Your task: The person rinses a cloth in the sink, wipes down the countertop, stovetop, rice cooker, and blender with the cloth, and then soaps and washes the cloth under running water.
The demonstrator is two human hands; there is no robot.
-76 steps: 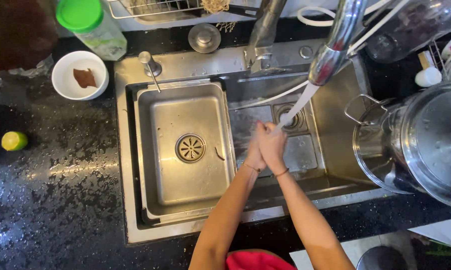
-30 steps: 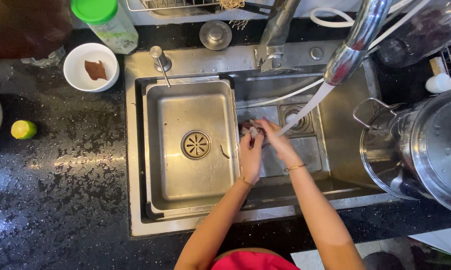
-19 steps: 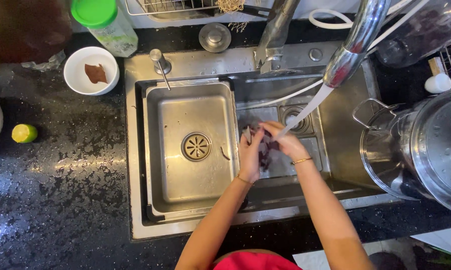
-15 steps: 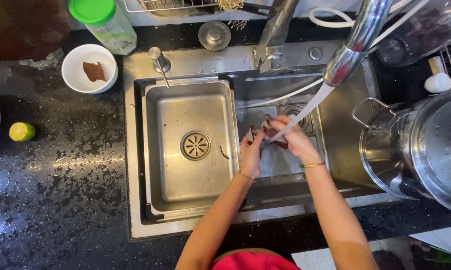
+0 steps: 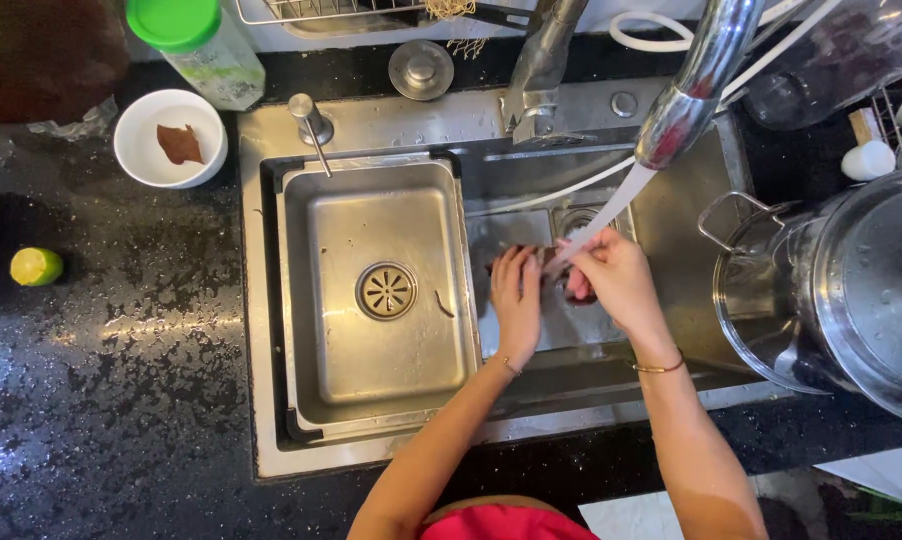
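My two hands are in the right half of a steel sink, under a stream of water from the chrome faucet spout. My right hand is curled around a small dark reddish item; the water strikes its fingers. I cannot tell what the item is. My left hand lies flat beside it with fingers spread, fingertips at the item's left edge. Both wrists wear thin bangles.
A steel tray insert with a round drain fills the sink's left half. A large steel pot stands at the right. On the wet black counter are a white bowl, a lime and a green-lidded bottle.
My hands were pressed together under the water; now they have parted slightly, with the left flat and the right curled under the stream. The view has shifted a little.
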